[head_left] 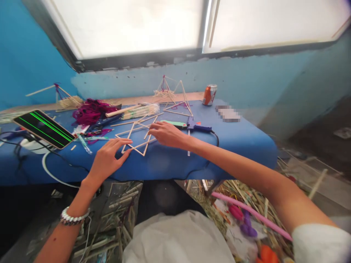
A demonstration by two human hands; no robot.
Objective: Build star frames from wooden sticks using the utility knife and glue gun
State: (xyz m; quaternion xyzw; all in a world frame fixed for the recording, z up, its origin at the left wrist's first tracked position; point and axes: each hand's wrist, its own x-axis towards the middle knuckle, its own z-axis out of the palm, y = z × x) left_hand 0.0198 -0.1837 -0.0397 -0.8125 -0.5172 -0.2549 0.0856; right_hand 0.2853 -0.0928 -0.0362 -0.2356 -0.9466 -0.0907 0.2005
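A frame of thin wooden sticks (140, 150), with crossing and angled pieces, rests near the front of the blue-covered table. My left hand (109, 157) has its thumb and fingertips around the left corner of this frame. At the frame's right side, my right hand (168, 134) curls its fingers on a thin wooden stick (146, 133); the fingertips partly hide the contact. Just beyond the right hand lies a blue glue gun (201, 128) with its cord. Beside it is a green-handled tool (178, 124), partly covered by the hand.
Stick structures (182, 96) stand by the wall, near an orange can (210, 95). Purple ribbon (91, 111), bundled sticks (139, 111) and a phone with green lines (44, 128) lie leftward. Cables hang over the table's front edge. Straw and a pink balloon (252, 213) cover floor below.
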